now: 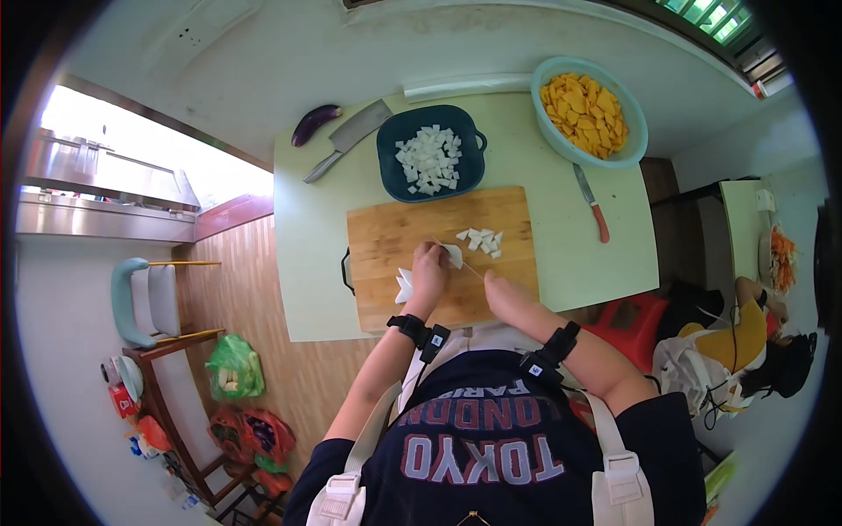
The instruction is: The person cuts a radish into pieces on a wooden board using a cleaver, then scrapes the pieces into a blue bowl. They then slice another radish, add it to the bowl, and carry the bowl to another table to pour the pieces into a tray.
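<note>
On the wooden cutting board, my left hand is closed on a white vegetable piece, fingertips at its edge. My right hand grips a knife whose thin blade, seen nearly edge-on, runs to the white piece; its handle is hidden in my fist. Small white chunks lie beyond the blade on the board. Larger white slices rest just left of my left wrist. Behind the board, a dark blue-green basket contains many white cubes.
A cleaver and an eggplant lie at the table's back left. At back right stands a light-blue bowl of yellow-orange slices, with a red-handled knife before it. Another person is at the right, near a red stool.
</note>
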`<state>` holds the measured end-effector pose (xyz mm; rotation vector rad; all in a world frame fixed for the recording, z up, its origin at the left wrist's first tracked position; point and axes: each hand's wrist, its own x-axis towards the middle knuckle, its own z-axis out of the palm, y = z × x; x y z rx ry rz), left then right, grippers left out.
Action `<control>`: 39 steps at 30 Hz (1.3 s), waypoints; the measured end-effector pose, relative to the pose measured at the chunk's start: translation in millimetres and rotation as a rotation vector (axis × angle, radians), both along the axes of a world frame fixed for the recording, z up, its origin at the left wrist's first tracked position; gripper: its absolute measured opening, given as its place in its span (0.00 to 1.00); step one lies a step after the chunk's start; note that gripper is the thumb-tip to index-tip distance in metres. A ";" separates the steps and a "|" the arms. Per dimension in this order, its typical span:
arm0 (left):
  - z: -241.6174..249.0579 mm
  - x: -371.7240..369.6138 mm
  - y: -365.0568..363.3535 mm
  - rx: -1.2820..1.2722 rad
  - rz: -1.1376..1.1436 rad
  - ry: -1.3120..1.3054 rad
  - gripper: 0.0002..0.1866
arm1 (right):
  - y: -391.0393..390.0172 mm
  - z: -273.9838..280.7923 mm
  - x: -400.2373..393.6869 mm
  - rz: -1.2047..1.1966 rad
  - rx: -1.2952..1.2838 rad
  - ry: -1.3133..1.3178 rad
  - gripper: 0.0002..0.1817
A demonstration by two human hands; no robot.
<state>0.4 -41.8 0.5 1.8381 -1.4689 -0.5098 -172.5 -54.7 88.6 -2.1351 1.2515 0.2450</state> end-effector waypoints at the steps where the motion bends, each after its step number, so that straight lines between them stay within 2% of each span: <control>1: -1.7 -0.2 -1.0 0.001 0.009 -0.002 0.02 | -2.1 2.0 1.5 0.007 0.011 -0.002 0.06; 6: -3.3 2.7 -2.3 0.009 0.003 0.007 0.03 | -5.1 -10.5 10.0 0.018 0.028 -0.015 0.06; 12: 0.8 2.9 -2.0 0.006 -0.032 0.022 0.03 | -10.5 -44.7 17.1 -0.004 -0.092 -0.196 0.06; 15: 0.6 2.4 -0.9 0.035 -0.055 0.049 0.03 | -9.0 -46.0 11.2 -0.038 -0.089 -0.170 0.07; 17: 3.9 5.9 -2.1 0.056 -0.077 0.039 0.03 | -12.7 -59.0 7.2 -0.008 -0.141 -0.265 0.11; 20: 9.8 16.5 2.5 0.162 -0.147 -0.056 0.08 | -7.9 -53.7 -1.9 -0.118 -0.133 -0.332 0.12; 22: 13.9 18.7 -0.4 0.022 -0.246 -0.204 0.15 | -2.4 -37.3 -12.8 -0.181 -0.138 -0.348 0.12; 26: 16.4 14.0 -12.6 -0.112 -0.420 -0.320 0.18 | 8.0 -19.3 -39.1 -0.295 -0.123 -0.302 0.13; 28: 10.6 15.7 -15.9 0.016 -0.554 -0.328 0.18 | 12.0 -27.0 -53.8 -0.268 -0.155 -0.259 0.13; 32: 17.7 14.1 -0.7 0.149 -0.494 -0.306 0.18 | 21.3 -22.1 -68.1 -0.206 -0.132 -0.139 0.13; 34: 18.1 5.7 11.3 0.240 -0.254 -0.170 0.18 | 25.0 -12.8 -68.6 -0.168 -0.120 -0.123 0.13; 39: 11.5 -8.1 19.3 0.226 -0.082 -0.098 0.19 | 28.7 -12.8 -59.1 -0.086 -0.110 -0.066 0.10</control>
